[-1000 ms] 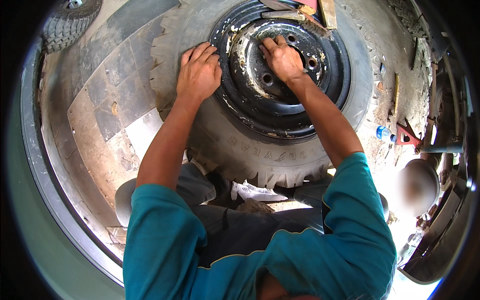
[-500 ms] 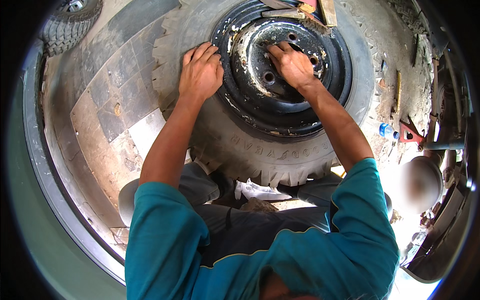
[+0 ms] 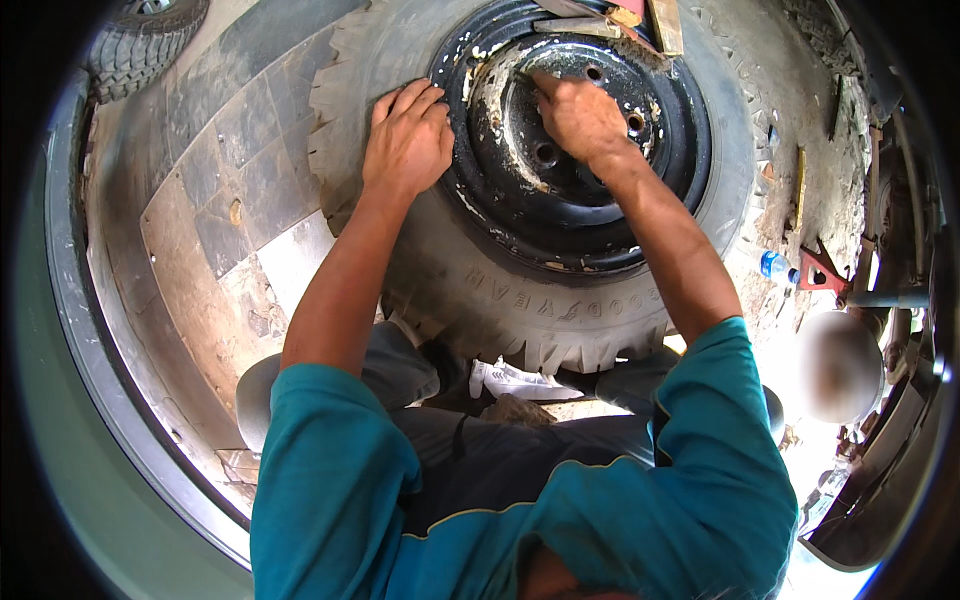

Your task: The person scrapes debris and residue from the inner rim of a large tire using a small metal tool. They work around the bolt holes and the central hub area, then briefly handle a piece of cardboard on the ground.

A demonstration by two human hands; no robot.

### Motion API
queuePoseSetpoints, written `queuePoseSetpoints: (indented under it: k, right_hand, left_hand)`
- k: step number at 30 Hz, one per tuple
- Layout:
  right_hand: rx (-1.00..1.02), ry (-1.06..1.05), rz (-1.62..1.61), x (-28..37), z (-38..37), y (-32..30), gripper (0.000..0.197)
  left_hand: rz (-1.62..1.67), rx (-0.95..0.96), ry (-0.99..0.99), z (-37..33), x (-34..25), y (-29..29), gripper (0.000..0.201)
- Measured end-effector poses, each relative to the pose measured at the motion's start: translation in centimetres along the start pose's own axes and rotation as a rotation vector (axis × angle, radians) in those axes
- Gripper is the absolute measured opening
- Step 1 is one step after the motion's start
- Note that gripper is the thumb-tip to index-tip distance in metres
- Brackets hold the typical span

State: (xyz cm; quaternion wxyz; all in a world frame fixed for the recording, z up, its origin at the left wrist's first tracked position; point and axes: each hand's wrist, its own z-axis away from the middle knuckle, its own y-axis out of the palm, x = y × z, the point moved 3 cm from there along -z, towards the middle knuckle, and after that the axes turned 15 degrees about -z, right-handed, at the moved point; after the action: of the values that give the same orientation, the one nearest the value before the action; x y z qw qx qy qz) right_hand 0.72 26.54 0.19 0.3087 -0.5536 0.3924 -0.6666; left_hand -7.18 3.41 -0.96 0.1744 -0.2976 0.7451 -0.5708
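**Left hand (image 3: 408, 140) on the tyre (image 3: 445, 250), right hand (image 3: 582, 118) on the rim (image 3: 560, 205)**

The tyre lies on its side on the floor (image 3: 205, 235), right in front of the person; the rim sits in its middle, black, with pale paint flaking around the raised centre and round holes showing there. The left hand rests palm down on the sidewall, its fingers released and slightly spread, tips just beside the rim's outer edge; the right hand reaches over the centre of the rim, most fingers curled under and the index pointing out to the flaked paint; whether those fingers grasp something small, I cannot tell.

At the rim's far side lie a brush (image 3: 640, 48) and a wood block (image 3: 665, 27), close together; to the right, well apart from the tyre, a bottle (image 3: 775, 266) with a blue label lies near a red stand (image 3: 820, 272); a second tyre (image 3: 150, 45) shows at the upper left. A white shoe (image 3: 520, 381) shows between the person's legs, near the close edge of the big tyre; both sleeves (image 3: 330, 440) are teal.
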Motion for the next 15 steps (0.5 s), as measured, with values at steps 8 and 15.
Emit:
queuePoseSetpoints:
  k: [8, 15]
  right_hand:
    - [-0.103, -0.162, 0.003, -0.9, 4.1, 3.4, 0.045]
    - [-0.081, -0.21, 0.032, -1.4, 4.5, 3.2, 0.046]
  left_hand:
    - [-0.01, 0.015, -0.008, 0.1, 0.0, 0.2, 0.023]
    - [-0.006, 0.043, -0.005, -0.1, 0.1, 0.3, 0.027]
